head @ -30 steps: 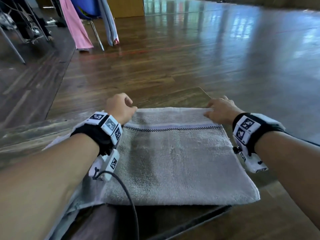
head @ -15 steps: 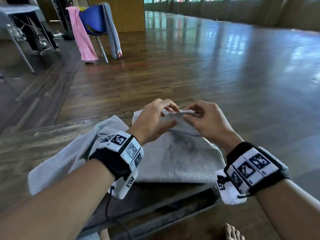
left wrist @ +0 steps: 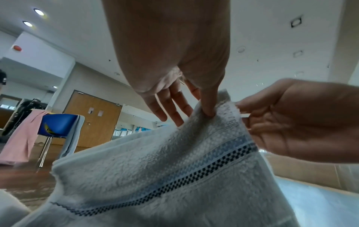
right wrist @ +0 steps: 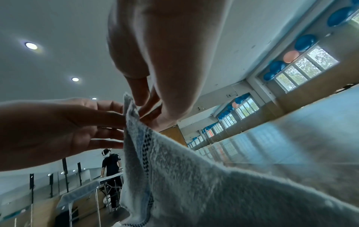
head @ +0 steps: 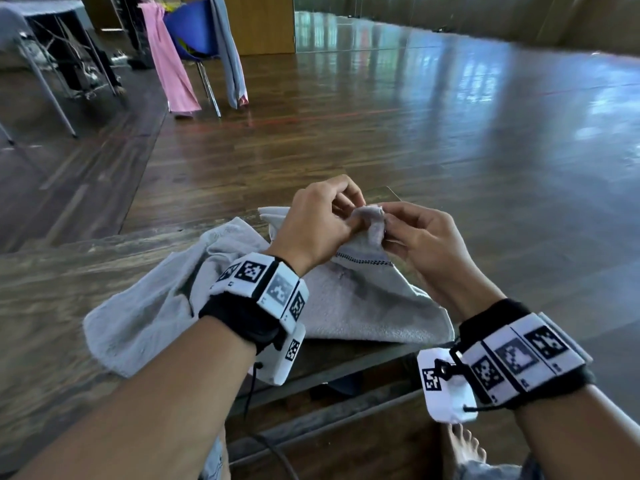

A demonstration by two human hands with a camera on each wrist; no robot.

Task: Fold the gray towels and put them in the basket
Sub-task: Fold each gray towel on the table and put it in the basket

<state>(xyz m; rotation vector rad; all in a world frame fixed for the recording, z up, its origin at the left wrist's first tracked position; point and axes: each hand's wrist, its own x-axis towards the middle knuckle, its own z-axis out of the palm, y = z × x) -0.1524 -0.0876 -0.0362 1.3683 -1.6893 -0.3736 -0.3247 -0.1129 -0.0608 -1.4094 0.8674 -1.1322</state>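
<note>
My left hand (head: 320, 225) and right hand (head: 420, 237) meet in front of me, both pinching the same gathered edge of the gray towel (head: 349, 299). In the left wrist view my left thumb presses into the terry just beside the right hand's pinch, while my other left fingers (left wrist: 167, 107) reach out past the far side of the cloth. The pinched edge is lifted off the counter (head: 52, 306); from it the towel slopes down toward me, its dark checked band (head: 362, 261) running just below my hands. The near edge of the towel lies on the counter. A second gray towel (head: 145, 313) lies rumpled on the counter to the left, tucked partly under my left wrist. Far left stands a blue chair (head: 192, 32) draped with a pink cloth (head: 168, 64).
</note>
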